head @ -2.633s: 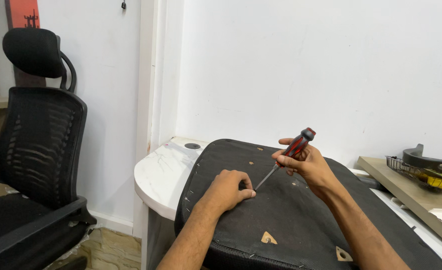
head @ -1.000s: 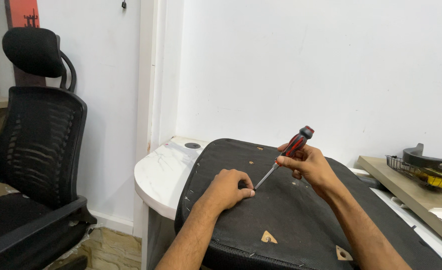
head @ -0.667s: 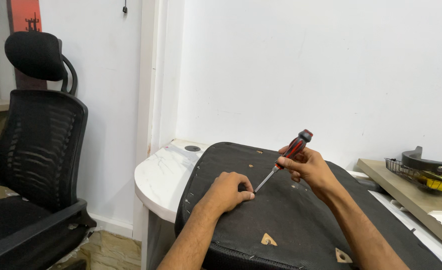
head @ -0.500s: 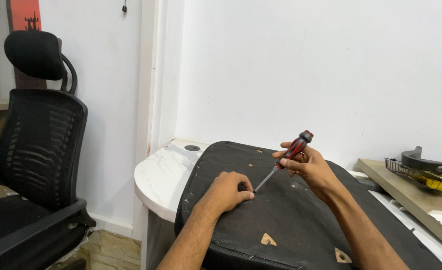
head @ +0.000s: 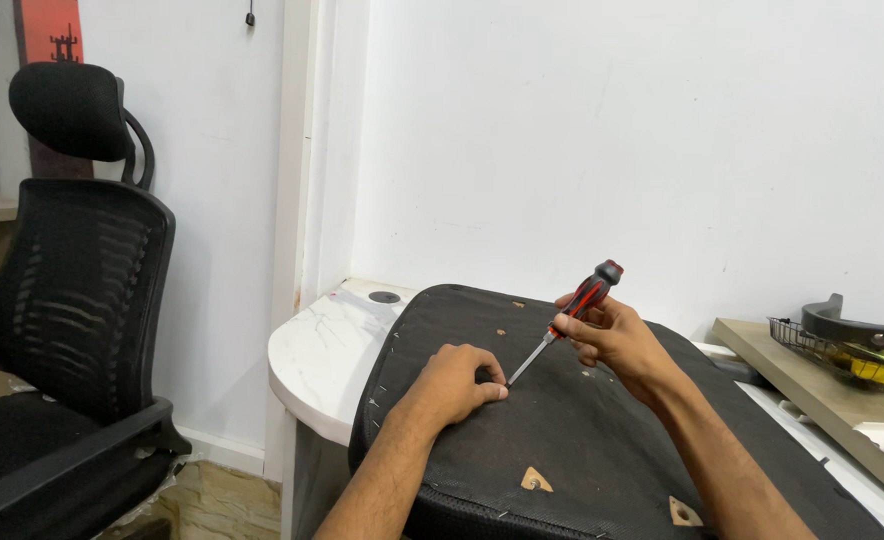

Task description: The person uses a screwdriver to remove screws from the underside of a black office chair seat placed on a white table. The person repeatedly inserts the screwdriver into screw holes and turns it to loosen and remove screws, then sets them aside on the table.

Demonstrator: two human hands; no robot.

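Note:
A black fabric-covered seat pad [head: 582, 440] lies underside up on a white marble-look table [head: 324, 345]. My right hand [head: 617, 335] grips a screwdriver [head: 572, 312] with a red and black handle, slanted down to the left. Its tip meets the pad right beside the fingertips of my left hand [head: 454, 380]. That hand rests curled on the pad, pinching at the spot under the tip; what it pinches is hidden. Small staples and a few tan holes dot the fabric.
A black mesh office chair [head: 67, 300] with a headrest stands at the left. At the right, a wire basket [head: 842, 352] holding a black curved part and something yellow sits on a wooden shelf [head: 822, 395]. A white wall rises close behind the table.
My right hand has shifted its fingers slightly on the screwdriver handle, whose tilt changes a little. The left hand and the pad stay put. The view has dipped slightly.

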